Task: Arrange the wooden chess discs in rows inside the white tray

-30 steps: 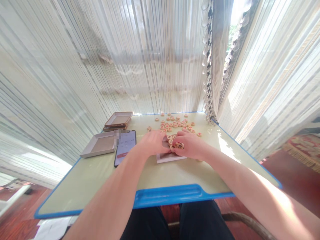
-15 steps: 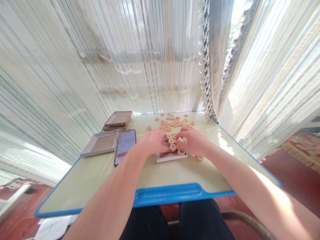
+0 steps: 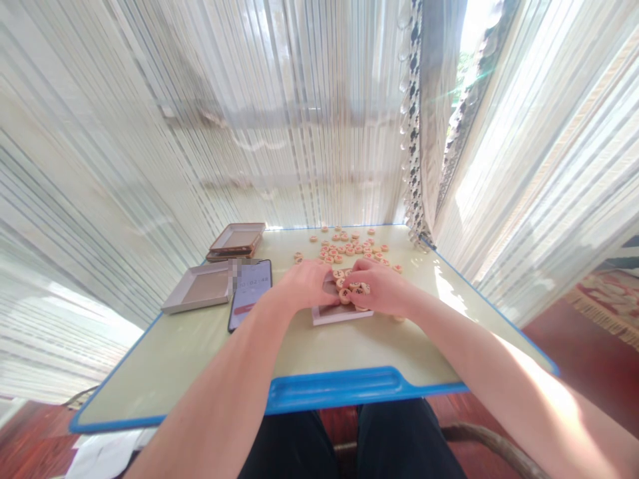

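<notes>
A shallow light-coloured box [image 3: 342, 319] stands in front of me on the table, with several round wooden Chinese chess pieces [image 3: 344, 296] gathered in it. My left hand [image 3: 310, 285] curves over the box's left side, its thumb and fingers against the left row of pieces. From the right, my right hand [image 3: 378, 287] bends over the same group, fingers and thumb closed around pieces at the right part of the box. Its fingers partly hide those pieces. The characters on the box's visible pieces look dark.
Loose red-marked Chinese chess pieces [image 3: 349, 251] lie scattered beyond the box. To the left are a phone [image 3: 251, 293] showing a timer, an open tray [image 3: 200, 289] and stacked trays [image 3: 239, 236]. A blue rim [image 3: 339, 389] edges the table [image 3: 210, 372]; curtains hang behind.
My right hand has come down over the pieces on the right of the box and now covers the front-right one. My left hand stays nearly in place.
</notes>
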A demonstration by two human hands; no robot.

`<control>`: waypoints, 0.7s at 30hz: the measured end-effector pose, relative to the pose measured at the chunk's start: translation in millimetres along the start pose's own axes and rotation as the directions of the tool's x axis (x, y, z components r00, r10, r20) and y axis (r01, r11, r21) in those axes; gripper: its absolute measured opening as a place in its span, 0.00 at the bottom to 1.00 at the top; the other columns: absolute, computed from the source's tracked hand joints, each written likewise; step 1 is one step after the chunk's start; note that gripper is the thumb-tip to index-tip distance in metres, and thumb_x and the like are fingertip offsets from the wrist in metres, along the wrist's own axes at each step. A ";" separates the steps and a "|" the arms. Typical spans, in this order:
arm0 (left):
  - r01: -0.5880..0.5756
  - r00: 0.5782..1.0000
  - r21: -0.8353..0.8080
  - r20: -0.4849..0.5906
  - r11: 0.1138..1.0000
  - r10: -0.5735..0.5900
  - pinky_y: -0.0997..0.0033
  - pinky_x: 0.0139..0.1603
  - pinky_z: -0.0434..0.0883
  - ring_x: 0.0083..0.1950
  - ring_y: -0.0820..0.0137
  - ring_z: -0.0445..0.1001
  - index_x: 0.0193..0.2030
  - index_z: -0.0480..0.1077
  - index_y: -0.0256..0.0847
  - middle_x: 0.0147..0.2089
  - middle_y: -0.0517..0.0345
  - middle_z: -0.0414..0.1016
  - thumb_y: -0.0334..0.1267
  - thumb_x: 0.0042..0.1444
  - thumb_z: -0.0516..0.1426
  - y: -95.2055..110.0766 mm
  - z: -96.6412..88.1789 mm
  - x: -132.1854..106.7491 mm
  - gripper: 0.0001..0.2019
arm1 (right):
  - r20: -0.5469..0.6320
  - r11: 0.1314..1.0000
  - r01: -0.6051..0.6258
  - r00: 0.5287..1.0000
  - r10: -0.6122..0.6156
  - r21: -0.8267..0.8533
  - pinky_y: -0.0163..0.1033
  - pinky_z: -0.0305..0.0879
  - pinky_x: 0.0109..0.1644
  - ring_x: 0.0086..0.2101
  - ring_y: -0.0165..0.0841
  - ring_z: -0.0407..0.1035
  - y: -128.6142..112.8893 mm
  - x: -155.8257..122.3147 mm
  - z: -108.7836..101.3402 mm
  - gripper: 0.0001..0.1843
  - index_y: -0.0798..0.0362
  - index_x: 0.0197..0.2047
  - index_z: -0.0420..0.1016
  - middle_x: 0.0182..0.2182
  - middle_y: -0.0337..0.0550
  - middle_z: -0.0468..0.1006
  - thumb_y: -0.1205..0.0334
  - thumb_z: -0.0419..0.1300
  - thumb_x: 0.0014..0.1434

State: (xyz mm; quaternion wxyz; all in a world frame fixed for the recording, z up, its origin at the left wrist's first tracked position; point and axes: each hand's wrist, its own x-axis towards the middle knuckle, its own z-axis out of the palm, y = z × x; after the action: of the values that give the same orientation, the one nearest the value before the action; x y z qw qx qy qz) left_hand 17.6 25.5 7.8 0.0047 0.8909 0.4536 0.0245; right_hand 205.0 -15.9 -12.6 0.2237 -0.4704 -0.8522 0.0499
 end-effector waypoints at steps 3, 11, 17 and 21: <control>0.006 1.000 -0.008 0.010 1.000 -0.006 0.67 0.49 0.68 0.47 0.62 0.72 0.45 0.70 0.45 0.46 0.55 0.74 0.58 0.43 0.57 -0.4 0.7 0.0 0.25 | -0.019 1.000 0.005 1.000 -0.005 0.001 0.39 0.60 0.44 0.37 0.33 0.65 3.4 -0.5 1.0 0.09 0.47 0.39 0.78 0.34 0.42 0.70 0.59 0.60 0.54; -0.011 1.000 -0.042 -0.022 0.999 0.010 0.66 0.52 0.68 0.49 0.61 0.71 0.47 0.69 0.45 0.47 0.55 0.73 0.56 0.41 0.59 -0.3 1.0 -4.5 0.26 | -0.065 0.999 0.019 0.998 -0.017 0.027 0.40 0.62 0.44 0.38 0.34 0.65 10.5 -1.1 6.8 0.10 0.48 0.41 0.78 0.35 0.43 0.69 0.59 0.58 0.56; -0.023 1.000 -0.065 -0.016 0.998 0.022 0.65 0.47 0.70 0.48 0.60 0.71 0.45 0.69 0.46 0.45 0.56 0.73 0.50 0.42 0.60 -6.6 -0.1 -6.3 0.22 | -0.138 0.999 0.024 0.990 -0.018 0.041 0.44 0.63 0.45 0.39 0.37 0.64 6.6 -3.2 4.8 0.13 0.48 0.44 0.76 0.35 0.46 0.69 0.56 0.55 0.59; -0.015 1.000 -0.093 -0.015 0.996 0.014 0.68 0.43 0.70 0.44 0.65 0.74 0.42 0.71 0.47 0.44 0.58 0.75 0.32 0.50 0.52 -17.6 -1.9 3.0 0.13 | -0.145 0.999 -0.026 0.989 0.029 0.022 0.46 0.64 0.47 0.42 0.38 0.64 5.7 -3.4 6.6 0.16 0.47 0.47 0.74 0.39 0.48 0.70 0.52 0.54 0.60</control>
State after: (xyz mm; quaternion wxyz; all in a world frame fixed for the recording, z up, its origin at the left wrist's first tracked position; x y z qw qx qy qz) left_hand 5.0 38.3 9.3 0.0429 0.8927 0.4455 0.0519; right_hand 208.1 -14.6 -21.3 0.2890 -0.4821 -0.8266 0.0272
